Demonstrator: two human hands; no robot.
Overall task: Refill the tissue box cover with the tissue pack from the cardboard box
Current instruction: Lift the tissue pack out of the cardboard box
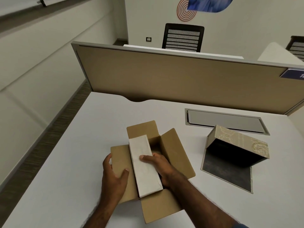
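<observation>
A: Head view. Step in hand: lifting the pack (144, 165) out of the box (174, 155). It would go best raised level, clear of the flaps, then carried right to the cover (238, 145), which stood hinged open on the desk (65, 162).

B: Hands? The right hand (158, 167) was curled around the pack's right edge, thumb on top. The left hand (113, 171) was half open, pinching the box's left flap to steady it.
</observation>
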